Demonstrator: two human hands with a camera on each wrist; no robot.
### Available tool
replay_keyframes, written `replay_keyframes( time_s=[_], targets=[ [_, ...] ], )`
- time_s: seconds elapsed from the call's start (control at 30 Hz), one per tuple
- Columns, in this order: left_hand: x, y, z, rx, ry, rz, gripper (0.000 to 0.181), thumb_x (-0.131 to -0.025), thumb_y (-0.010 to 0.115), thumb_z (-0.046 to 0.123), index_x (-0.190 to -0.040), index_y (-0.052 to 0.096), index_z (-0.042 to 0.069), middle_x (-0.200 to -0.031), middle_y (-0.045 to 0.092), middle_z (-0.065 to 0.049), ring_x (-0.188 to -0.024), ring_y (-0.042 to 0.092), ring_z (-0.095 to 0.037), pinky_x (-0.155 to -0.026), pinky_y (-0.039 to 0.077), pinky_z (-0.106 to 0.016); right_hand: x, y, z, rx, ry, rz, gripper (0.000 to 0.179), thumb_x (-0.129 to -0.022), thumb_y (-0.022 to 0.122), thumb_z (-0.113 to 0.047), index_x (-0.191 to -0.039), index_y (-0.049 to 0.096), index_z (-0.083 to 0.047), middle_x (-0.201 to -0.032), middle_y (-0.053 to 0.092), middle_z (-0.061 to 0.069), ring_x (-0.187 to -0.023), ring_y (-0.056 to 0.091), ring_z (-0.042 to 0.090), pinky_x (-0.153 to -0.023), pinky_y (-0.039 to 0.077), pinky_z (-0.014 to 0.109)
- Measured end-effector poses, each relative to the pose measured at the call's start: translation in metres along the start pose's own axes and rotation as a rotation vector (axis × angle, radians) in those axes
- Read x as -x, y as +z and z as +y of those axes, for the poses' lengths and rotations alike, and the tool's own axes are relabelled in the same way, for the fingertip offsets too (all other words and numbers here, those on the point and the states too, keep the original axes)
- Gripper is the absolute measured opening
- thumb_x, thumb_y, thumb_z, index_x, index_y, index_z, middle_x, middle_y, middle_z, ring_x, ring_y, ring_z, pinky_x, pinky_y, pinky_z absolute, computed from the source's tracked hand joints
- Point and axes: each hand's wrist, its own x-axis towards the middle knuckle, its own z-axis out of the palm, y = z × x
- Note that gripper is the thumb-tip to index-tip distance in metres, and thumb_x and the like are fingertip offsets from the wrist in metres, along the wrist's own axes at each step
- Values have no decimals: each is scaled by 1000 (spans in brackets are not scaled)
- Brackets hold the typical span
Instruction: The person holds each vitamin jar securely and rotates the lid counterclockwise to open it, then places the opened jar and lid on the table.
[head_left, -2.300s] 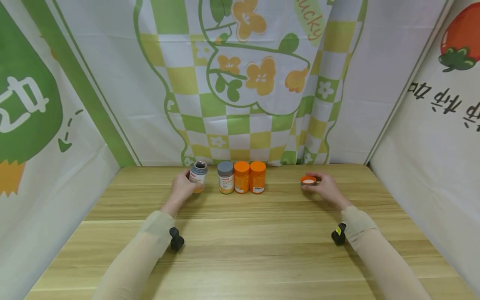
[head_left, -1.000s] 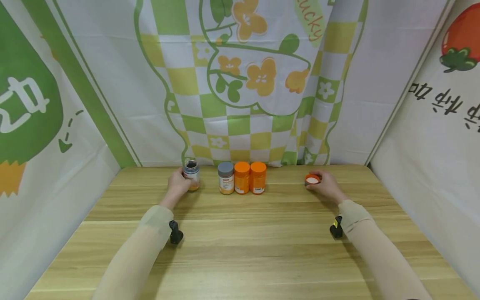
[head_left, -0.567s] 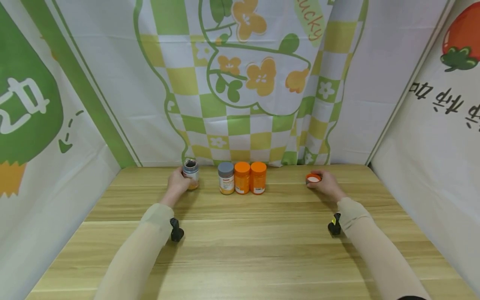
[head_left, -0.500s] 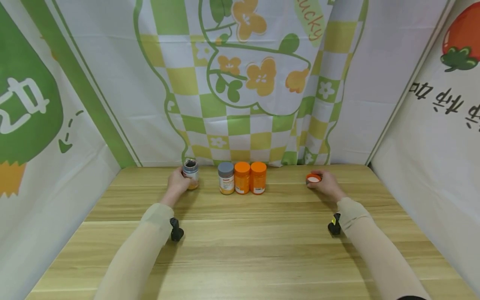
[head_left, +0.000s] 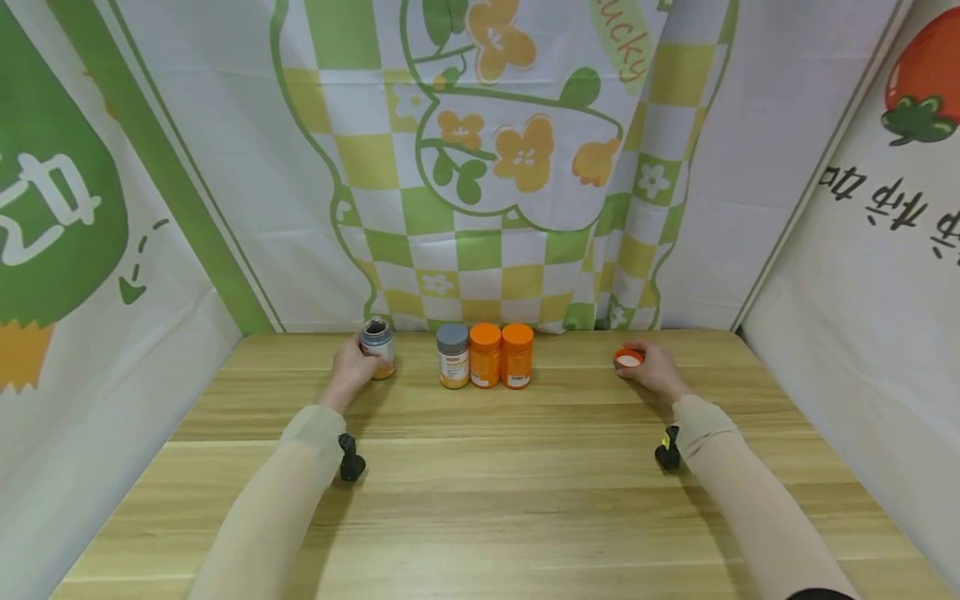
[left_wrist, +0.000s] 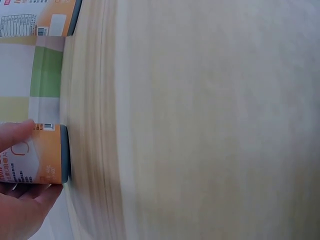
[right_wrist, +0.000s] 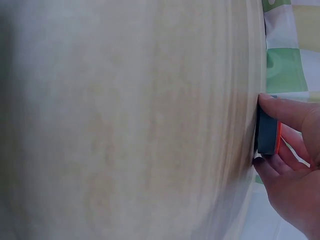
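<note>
My left hand (head_left: 354, 364) grips an uncapped supplement bottle (head_left: 379, 346) with a dark open mouth and a white and orange label. In the left wrist view, thumb and fingers wrap round the bottle (left_wrist: 40, 155), its dark base close to the tabletop. Over on the right, my right hand (head_left: 652, 367) pinches a bottle cap (head_left: 628, 358) by its side, hollow side up, with a white lining and orange inner rim. The right wrist view shows the cap (right_wrist: 268, 129) as dark grey outside, held between thumb and fingers right at the table surface.
Between the hands stand a grey-capped bottle (head_left: 453, 357) and two orange bottles, a left one (head_left: 484, 357) and a right one (head_left: 517, 357), in a close row at the wooden table's (head_left: 495, 483) back edge. A patterned curtain (head_left: 480, 250) hangs behind.
My left hand has shifted left with the uncapped bottle, away from the row. My right hand has moved a little to the right with the cap. The standing bottles have stayed put.
</note>
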Motion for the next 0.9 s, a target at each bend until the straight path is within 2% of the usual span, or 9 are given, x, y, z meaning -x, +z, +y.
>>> replay_keyframes(
  time_s=[0.2,0.3,0.33,0.43,0.53,0.6,0.9],
  targets=[
    [-1,-1,-3,-3,-3,-9,57,-74,73,10,-123,49,-7,-121,56,-28,-111,53,-40,-98,41,-49,0,0,1,12,-14,-5,59,-78,74,-9,-129,51,8,-124,54,31,-113,51,46,-95,40,52],
    [-1,-1,-5,-4,3,-14,57,-77,72,12,-125,48,-6,-122,55,-29,-112,52,-40,-98,40,-49,-3,0,6,-4,-32,-15,60,-76,75,-14,-128,53,7,-123,55,30,-111,51,46,-94,40,52],
    [-1,-1,-6,-5,5,-17,57,-77,72,12,-126,47,-6,-123,55,-29,-113,52,-41,-98,40,-49,-5,0,11,-18,-62,-3,60,-75,77,-18,-127,55,3,-120,58,27,-107,54,42,-90,43,47],
    [0,-1,-6,-10,11,-22,58,-79,72,14,-127,46,-6,-123,54,-29,-113,52,-41,-98,40,-50,-7,-1,14,-20,-86,-10,61,-74,78,-23,-125,57,2,-118,59,27,-104,54,42,-87,44,46],
    [0,-2,-6,-9,12,-29,59,-80,72,14,-128,45,-6,-124,53,-29,-114,51,-42,-99,40,-50,-4,-1,7,-2,-68,-10,60,-76,77,-19,-126,55,4,-120,57,28,-108,53,42,-90,43,47],
    [0,-2,-6,-6,15,-33,59,-80,72,14,-128,44,-6,-125,53,-30,-114,51,-42,-98,40,-51,-2,-2,0,17,-27,-28,60,-78,74,-12,-129,50,8,-125,53,31,-114,50,45,-96,39,53],
    [1,-2,-5,-9,13,-36,60,-79,73,13,-128,45,-6,-124,53,-30,-115,51,-42,-99,39,-50,1,-1,0,40,-44,-12,57,-79,72,-7,-129,50,9,-125,53,31,-113,50,46,-95,39,53]
  ],
)
